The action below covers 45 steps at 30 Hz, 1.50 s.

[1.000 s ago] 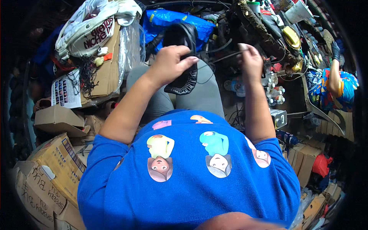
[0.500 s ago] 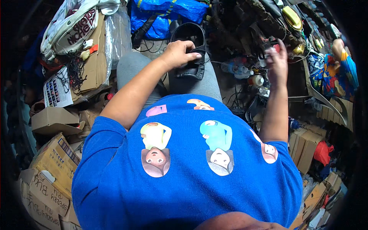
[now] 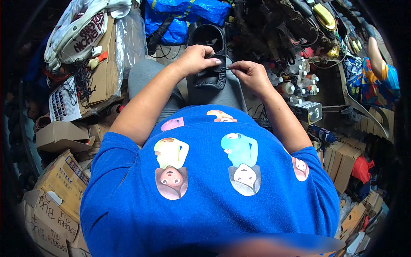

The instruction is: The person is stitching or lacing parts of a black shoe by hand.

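A black shoe point(image 3: 209, 80) rests on my grey-trousered lap, its opening facing up and its gathered toe seam towards me. My left hand point(image 3: 198, 61) grips the shoe's edge, with the thumb on the upper and the fingers curled inside. Just right of the shoe, my right hand point(image 3: 252, 76) pinches a thin, needle-like thing point(image 3: 225, 68) at the shoe's side. It is too small to make out fully. A dark thread seems to loop beside the thumb of my left hand.
A blue woven bag point(image 3: 188, 17) lies beyond my knees. Small bottles point(image 3: 302, 83) stand at the right, near a yellow-soled shoe point(image 3: 324, 16). Cardboard boxes point(image 3: 64, 137) are stacked at the left. Another person's arm point(image 3: 375, 58) shows at the far right.
My right hand has come in from the far right, down and left to the shoe, and its fingers have closed to a pinch. My left hand keeps its grip.
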{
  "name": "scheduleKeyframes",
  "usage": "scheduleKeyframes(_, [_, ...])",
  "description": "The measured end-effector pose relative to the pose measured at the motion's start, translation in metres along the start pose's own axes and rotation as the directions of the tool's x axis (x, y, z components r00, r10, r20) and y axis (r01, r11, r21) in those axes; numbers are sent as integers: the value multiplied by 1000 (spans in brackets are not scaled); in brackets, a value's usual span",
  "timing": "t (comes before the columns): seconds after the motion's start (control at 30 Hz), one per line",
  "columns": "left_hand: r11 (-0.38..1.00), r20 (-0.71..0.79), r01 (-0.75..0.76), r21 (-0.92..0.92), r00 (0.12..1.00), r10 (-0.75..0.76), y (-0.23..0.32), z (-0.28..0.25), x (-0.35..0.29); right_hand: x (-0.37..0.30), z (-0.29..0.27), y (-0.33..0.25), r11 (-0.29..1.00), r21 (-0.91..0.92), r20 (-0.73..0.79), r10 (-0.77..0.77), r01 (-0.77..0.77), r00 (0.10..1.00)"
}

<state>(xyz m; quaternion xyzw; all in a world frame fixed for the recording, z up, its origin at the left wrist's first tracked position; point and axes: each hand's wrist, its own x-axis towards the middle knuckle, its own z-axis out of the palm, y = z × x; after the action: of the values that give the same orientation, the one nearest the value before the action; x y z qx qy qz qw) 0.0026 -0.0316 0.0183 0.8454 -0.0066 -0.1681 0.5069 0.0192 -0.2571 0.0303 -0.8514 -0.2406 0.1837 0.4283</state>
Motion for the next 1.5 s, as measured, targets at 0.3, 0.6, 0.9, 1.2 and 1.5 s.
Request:
scheduleKeyframes(0.3, [955,31,-261,-140,963,268,3,-9,0,7,1,-11,969,-245,32,-21,28,999])
scheduleKeyframes(0.6, [959,396,-238,153,904,161,29,-23,43,21,-4,50,731,561,408,164,-388,898])
scheduleKeyframes(0.9, [968,418,-246,-51,875,244,13,-14,52,27,6,70,457,734,504,129,-502,854])
scheduleKeyframes(1.2, [957,407,-288,30,878,251,22,-11,52,35,-24,60,894,376,422,69,-244,904])
scheduleKeyframes(1.5, [943,360,-308,126,900,246,22,-2,58,24,-11,60,717,574,404,173,-396,898])
